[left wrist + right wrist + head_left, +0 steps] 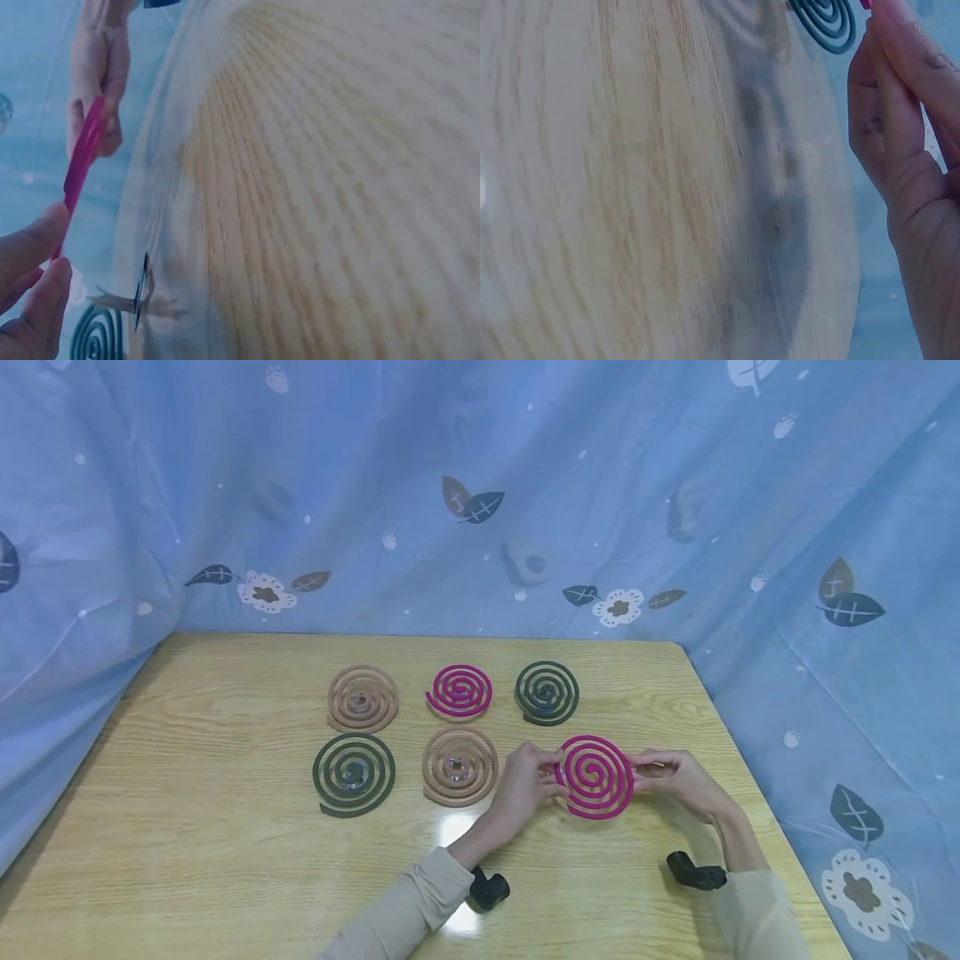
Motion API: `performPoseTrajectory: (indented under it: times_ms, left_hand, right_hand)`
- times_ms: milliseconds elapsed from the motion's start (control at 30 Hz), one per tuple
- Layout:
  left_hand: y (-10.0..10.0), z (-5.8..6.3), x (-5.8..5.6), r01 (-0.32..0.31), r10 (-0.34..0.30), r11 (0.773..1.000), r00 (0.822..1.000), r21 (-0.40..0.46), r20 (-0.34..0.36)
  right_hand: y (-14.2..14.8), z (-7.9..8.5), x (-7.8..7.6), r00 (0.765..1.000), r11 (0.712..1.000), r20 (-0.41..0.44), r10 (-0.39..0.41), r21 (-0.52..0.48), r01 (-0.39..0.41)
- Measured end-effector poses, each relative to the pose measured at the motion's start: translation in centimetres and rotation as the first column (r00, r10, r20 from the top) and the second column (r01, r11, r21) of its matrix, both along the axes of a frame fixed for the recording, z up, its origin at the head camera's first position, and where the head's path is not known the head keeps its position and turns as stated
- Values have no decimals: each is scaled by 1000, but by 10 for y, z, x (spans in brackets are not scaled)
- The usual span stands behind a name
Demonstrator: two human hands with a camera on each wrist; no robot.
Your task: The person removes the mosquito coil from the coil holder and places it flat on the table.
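Head view shows the held magenta coil (593, 770) between left hand (522, 783) and right hand (682, 781), each pinching its nearer edge.

My left forearm (405, 906) slants forward and rightward; my left hand (525, 782) pinches with its fingertips (52, 220). My right forearm (750, 897) leans inward from the opposite side; my right hand (681, 778), just apart and facing the left, pinches too.
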State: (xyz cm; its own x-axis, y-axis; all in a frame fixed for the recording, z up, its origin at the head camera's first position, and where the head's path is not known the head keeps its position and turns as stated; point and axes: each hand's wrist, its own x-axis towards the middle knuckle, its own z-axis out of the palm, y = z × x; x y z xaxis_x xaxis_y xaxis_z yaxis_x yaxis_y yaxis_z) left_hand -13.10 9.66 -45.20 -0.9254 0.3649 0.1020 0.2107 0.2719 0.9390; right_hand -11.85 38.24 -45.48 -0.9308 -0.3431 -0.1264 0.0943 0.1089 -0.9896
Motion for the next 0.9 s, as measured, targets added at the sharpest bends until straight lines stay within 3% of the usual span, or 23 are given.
performPoseTrajectory:
  times_ms: [433, 900]
  left_hand:
    - [11, -2, 4, 40, -42, 996, 999, 76, 27]
    - [29, -9, 8, 41, -41, 999, 999, 3, 24]
  right_hand:
    - [20, 0, 8, 992, 986, 33, 125, -117, -120]
    - [36, -8, 17, 995, 994, 22, 98, -59, -97]
